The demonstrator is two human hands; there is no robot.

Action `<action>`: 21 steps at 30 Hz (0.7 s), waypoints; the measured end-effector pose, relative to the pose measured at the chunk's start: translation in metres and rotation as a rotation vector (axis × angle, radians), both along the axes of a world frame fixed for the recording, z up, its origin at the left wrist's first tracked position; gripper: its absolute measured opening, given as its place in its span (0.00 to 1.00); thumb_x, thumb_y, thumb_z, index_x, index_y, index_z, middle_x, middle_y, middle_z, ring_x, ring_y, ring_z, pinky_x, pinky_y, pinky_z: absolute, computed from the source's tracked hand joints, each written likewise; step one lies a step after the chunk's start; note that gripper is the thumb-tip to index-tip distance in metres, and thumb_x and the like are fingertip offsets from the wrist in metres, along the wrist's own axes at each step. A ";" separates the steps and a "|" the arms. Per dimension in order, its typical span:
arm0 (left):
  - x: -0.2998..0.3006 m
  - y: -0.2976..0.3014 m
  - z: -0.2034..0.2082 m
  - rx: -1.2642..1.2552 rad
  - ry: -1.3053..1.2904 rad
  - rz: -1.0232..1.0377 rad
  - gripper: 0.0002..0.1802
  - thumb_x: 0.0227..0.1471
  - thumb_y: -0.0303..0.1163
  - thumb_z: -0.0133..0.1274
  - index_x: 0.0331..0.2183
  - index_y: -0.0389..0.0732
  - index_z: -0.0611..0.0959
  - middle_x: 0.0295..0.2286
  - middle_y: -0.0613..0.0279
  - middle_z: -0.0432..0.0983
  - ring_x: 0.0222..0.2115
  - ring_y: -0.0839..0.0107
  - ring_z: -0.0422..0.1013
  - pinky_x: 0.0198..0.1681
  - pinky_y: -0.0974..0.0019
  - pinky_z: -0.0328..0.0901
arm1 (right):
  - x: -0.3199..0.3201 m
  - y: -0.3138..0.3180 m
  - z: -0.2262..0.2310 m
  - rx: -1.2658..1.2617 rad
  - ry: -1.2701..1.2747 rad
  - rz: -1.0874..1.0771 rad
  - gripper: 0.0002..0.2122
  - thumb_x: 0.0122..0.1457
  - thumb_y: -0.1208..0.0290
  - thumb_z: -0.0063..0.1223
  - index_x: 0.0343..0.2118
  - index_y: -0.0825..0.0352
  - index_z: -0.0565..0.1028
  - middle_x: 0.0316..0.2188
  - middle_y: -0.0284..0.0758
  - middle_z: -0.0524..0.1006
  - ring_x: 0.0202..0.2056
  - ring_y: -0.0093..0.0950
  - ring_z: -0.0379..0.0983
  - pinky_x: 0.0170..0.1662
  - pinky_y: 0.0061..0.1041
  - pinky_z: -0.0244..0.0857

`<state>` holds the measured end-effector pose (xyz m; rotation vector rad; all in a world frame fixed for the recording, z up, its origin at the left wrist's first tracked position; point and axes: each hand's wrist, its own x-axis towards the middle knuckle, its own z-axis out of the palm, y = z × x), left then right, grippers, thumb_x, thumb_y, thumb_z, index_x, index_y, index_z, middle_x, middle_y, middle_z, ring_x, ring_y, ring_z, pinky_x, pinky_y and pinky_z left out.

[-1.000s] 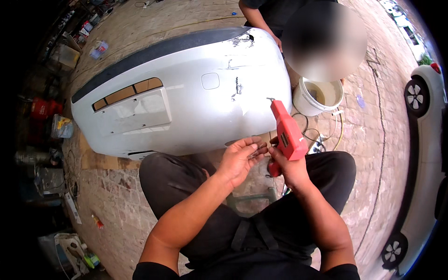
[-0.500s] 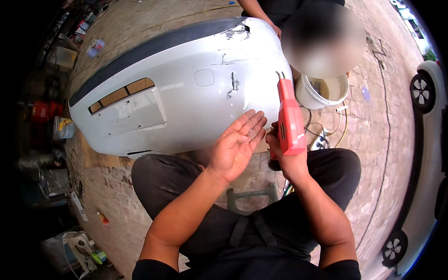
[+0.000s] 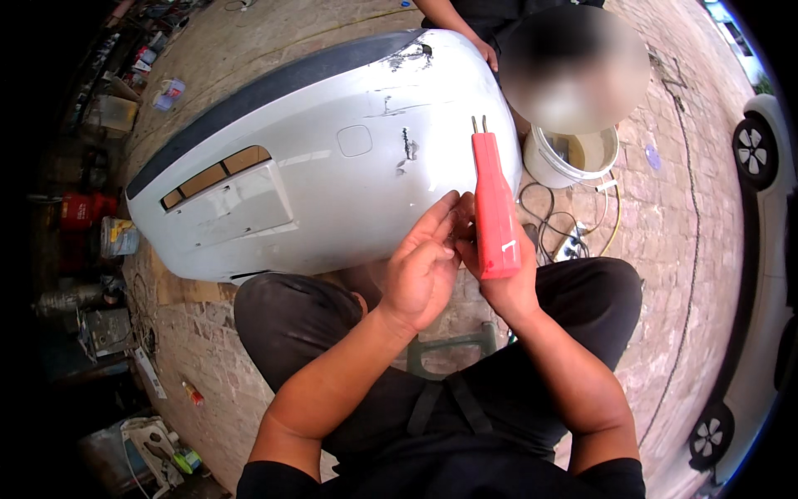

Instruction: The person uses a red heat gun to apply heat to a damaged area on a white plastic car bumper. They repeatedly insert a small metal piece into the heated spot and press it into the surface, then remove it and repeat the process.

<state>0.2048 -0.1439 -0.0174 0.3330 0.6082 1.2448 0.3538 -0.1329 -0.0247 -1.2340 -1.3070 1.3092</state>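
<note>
My right hand [image 3: 515,287] is closed round a red hot stapler [image 3: 497,212], a plastic-repair gun whose two metal prongs point away from me. My left hand [image 3: 420,274] is cupped beside it, with small wire staples [image 3: 453,241] lying in the palm and fingers, partly hidden now. Fingertips of the right hand reach in against the left palm. Beyond both hands lies a silver car bumper [image 3: 324,200] with a dark lower strip. Its right part carries a jagged crack [image 3: 409,145] and black scuffs [image 3: 411,56].
A person [image 3: 465,33] crouches at the far right, one hand by the bumper's edge. Near them stand a white bucket [image 3: 540,162] and a power strip [image 3: 571,241] with cables. A green stool [image 3: 453,349] shows between my legs. A white car [image 3: 761,249] is parked at right.
The stapler has shifted left and turned, its prongs now pointing straighter ahead. My left hand has moved right and curled up from its open palm, and my right fingers have come to it.
</note>
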 end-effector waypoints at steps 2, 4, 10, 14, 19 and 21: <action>0.001 -0.002 0.000 0.003 -0.026 0.004 0.40 0.55 0.20 0.39 0.70 0.32 0.60 0.67 0.49 0.62 0.68 0.58 0.59 0.71 0.56 0.51 | -0.001 -0.001 0.001 0.036 0.005 -0.021 0.23 0.58 0.81 0.65 0.57 0.68 0.74 0.44 0.33 0.81 0.44 0.24 0.78 0.49 0.27 0.73; 0.002 -0.003 0.002 -0.010 -0.040 -0.003 0.39 0.56 0.23 0.40 0.69 0.31 0.61 0.67 0.48 0.62 0.68 0.57 0.59 0.72 0.56 0.50 | 0.000 -0.003 0.001 0.062 0.003 -0.033 0.23 0.58 0.82 0.64 0.57 0.68 0.74 0.43 0.33 0.81 0.44 0.24 0.78 0.49 0.26 0.73; 0.000 -0.008 0.005 -0.074 -0.066 0.020 0.37 0.58 0.30 0.40 0.68 0.31 0.63 0.66 0.47 0.64 0.67 0.57 0.60 0.71 0.55 0.51 | 0.002 -0.004 0.003 0.094 -0.040 -0.006 0.21 0.59 0.81 0.64 0.56 0.69 0.74 0.43 0.32 0.81 0.43 0.21 0.78 0.47 0.24 0.74; -0.001 -0.009 0.005 -0.038 -0.103 0.028 0.35 0.59 0.32 0.40 0.67 0.32 0.65 0.66 0.48 0.64 0.67 0.57 0.60 0.71 0.56 0.52 | 0.001 -0.008 0.001 0.055 0.023 0.020 0.23 0.59 0.82 0.63 0.58 0.68 0.74 0.44 0.33 0.81 0.45 0.24 0.78 0.49 0.27 0.73; 0.008 -0.013 0.006 -0.010 -0.003 0.032 0.38 0.58 0.38 0.42 0.68 0.35 0.65 0.65 0.53 0.65 0.64 0.60 0.62 0.71 0.54 0.53 | -0.004 -0.008 -0.008 0.104 0.063 -0.049 0.21 0.59 0.80 0.64 0.56 0.69 0.74 0.40 0.32 0.82 0.40 0.20 0.78 0.43 0.23 0.74; 0.010 -0.014 0.005 -0.004 0.013 0.046 0.38 0.59 0.39 0.41 0.68 0.35 0.65 0.65 0.53 0.65 0.64 0.61 0.62 0.71 0.54 0.53 | -0.006 -0.010 -0.004 0.025 0.141 -0.075 0.21 0.59 0.79 0.65 0.55 0.69 0.74 0.41 0.33 0.82 0.40 0.20 0.78 0.44 0.23 0.74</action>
